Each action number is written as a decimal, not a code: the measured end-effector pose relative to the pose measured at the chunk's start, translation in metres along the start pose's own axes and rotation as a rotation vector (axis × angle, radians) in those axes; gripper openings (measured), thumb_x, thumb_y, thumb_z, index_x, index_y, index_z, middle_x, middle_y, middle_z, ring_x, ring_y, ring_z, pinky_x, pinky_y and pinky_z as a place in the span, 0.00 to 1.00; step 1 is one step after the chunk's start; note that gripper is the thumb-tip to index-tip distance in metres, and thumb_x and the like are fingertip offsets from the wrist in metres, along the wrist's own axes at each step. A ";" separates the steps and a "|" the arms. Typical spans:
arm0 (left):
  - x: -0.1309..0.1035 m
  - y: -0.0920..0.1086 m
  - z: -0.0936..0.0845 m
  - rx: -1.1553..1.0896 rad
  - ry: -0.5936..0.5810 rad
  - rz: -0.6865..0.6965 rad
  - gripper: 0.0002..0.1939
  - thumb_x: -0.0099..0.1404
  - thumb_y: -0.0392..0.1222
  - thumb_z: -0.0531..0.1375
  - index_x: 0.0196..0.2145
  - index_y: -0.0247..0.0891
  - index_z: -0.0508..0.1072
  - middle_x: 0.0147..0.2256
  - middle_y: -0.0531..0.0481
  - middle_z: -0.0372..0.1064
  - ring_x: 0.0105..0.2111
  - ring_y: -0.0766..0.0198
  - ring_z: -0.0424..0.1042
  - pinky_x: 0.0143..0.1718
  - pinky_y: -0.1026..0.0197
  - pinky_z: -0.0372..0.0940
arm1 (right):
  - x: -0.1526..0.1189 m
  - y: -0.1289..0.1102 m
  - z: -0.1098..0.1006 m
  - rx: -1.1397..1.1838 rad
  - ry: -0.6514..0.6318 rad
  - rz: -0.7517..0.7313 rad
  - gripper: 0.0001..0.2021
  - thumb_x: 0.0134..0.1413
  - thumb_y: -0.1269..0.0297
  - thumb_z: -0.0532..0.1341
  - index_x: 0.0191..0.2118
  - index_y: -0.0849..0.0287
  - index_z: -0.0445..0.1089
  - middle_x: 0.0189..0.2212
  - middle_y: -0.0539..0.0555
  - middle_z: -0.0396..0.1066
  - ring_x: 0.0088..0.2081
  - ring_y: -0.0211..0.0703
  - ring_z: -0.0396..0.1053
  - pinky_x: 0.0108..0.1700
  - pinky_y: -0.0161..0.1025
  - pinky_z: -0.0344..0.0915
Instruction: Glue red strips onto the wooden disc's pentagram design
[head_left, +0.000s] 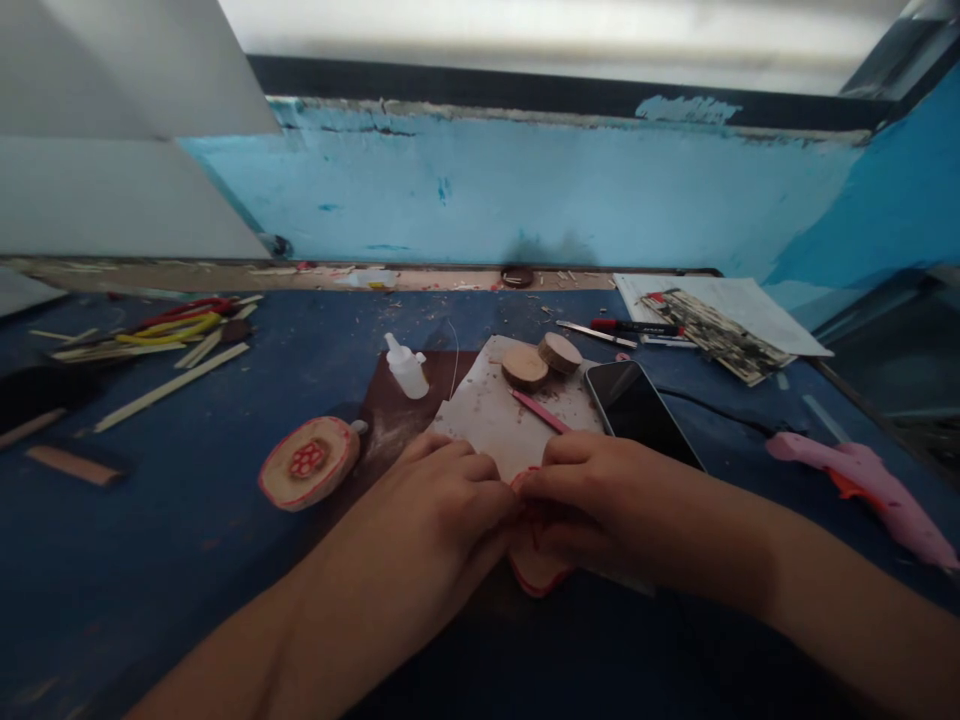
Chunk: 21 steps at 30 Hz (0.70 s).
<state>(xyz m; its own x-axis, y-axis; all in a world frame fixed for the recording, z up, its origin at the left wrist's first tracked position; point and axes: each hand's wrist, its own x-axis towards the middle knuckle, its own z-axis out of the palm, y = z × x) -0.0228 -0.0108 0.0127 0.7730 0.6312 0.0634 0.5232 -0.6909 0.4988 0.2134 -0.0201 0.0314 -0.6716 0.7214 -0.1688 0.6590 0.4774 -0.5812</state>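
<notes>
Both hands are seen close together at the near middle of the dark blue table (187,520). Left hand (442,500) is curled shut, and its fingers are pressed onto a round wooden slice with a red painted edge (536,575). Right hand (600,495) is curled shut too, and the same slice is pinched from the other side. Most of the slice is hidden under the hands, so only its near edge is seen. It is laid on the near edge of a white sheet of paper (487,415).

A pink stick (540,411) and two plain round wooden slices (540,362) are placed farther off on that paper. A small white glue bottle (406,368) is laid to the left of the paper. A painted wooden slice with red dots in the middle (309,462) is seen to the left of the hands. A black phone (641,410) is placed just right of the paper. A pink glue gun (870,490) is seen at the far right. Long pale wooden sticks (172,385) are spread at the far left. A red and black pen (637,327) is laid far off, near some white papers (750,300).
</notes>
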 end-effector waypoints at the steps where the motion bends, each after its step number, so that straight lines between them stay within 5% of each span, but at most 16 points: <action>1: 0.000 -0.001 0.000 0.001 -0.003 -0.002 0.06 0.73 0.33 0.67 0.40 0.44 0.81 0.36 0.58 0.78 0.40 0.59 0.76 0.45 0.52 0.56 | 0.000 0.000 0.000 -0.003 0.001 0.004 0.04 0.67 0.69 0.68 0.45 0.62 0.81 0.40 0.54 0.72 0.38 0.43 0.72 0.41 0.40 0.65; 12: 0.007 -0.008 0.004 0.205 0.039 0.176 0.08 0.70 0.35 0.69 0.33 0.41 0.76 0.29 0.58 0.74 0.30 0.60 0.73 0.36 0.53 0.57 | 0.001 0.002 0.001 -0.013 0.002 0.000 0.03 0.69 0.69 0.67 0.42 0.63 0.79 0.39 0.54 0.71 0.37 0.41 0.70 0.39 0.38 0.63; 21: 0.003 -0.002 0.016 0.460 0.207 0.284 0.12 0.73 0.31 0.56 0.33 0.43 0.73 0.30 0.53 0.72 0.33 0.53 0.66 0.43 0.46 0.55 | 0.000 0.004 0.004 -0.033 0.012 -0.006 0.06 0.70 0.65 0.67 0.42 0.62 0.78 0.38 0.54 0.70 0.36 0.41 0.69 0.39 0.39 0.64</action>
<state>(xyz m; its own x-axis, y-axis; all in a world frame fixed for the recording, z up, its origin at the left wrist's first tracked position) -0.0156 -0.0127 -0.0016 0.8438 0.4226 0.3309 0.4434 -0.8962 0.0137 0.2144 -0.0200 0.0261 -0.6717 0.7242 -0.1560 0.6660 0.4981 -0.5553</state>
